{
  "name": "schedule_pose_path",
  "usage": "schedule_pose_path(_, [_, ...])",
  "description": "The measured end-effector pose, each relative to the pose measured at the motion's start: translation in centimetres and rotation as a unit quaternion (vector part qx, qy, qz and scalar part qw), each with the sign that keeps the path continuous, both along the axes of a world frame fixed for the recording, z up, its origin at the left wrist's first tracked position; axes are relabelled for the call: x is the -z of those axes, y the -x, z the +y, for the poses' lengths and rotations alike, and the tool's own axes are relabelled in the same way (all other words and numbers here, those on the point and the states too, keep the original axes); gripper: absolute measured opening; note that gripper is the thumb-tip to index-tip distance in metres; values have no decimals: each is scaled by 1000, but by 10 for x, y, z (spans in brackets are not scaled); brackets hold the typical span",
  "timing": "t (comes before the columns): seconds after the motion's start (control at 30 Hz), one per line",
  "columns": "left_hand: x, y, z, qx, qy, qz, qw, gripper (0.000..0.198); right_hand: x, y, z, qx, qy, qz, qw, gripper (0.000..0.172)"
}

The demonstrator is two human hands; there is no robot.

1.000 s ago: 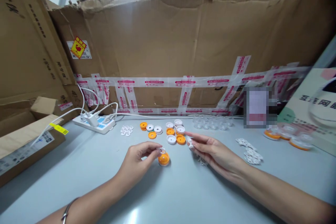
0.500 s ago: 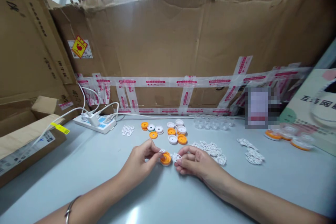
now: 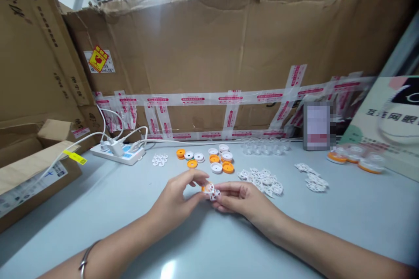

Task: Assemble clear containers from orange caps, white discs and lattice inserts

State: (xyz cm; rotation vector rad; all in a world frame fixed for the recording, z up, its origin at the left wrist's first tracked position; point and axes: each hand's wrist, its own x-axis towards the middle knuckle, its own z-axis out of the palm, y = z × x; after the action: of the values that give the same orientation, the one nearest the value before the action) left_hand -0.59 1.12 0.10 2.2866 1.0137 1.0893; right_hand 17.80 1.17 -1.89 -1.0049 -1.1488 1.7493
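Centrally, over the near part of the table (image 3: pixel 203 244), a small orange cap (image 3: pixel 204 188) is pinched in the fingertips of the left hand (image 3: pixel 175 202), and a white lattice piece (image 3: pixel 212 192) is pressed against it by the right hand (image 3: pixel 244 200). A heap of white pieces (image 3: pixel 262 181) lies just right, with loose caps (image 3: pixel 216 162) farther off. If pressed askew, the piece could probably be bent or flicked away.
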Motion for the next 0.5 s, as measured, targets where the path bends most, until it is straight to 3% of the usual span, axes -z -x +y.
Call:
schedule_pose_path(0.07, [1,0,-1,19,-19,22,999,26,2,-1,-2,-5,2,4,1000,44])
schedule_pose_path(0.2, [2,-1,-3,53,-16,46,997,21,2,-3,-4,-21,-12,3,1000,40])
schedule_pose_path(0.5, [8,-8,-5,49,-12,55,997,22,1,-5,-3,-8,13,-12,1000,36])
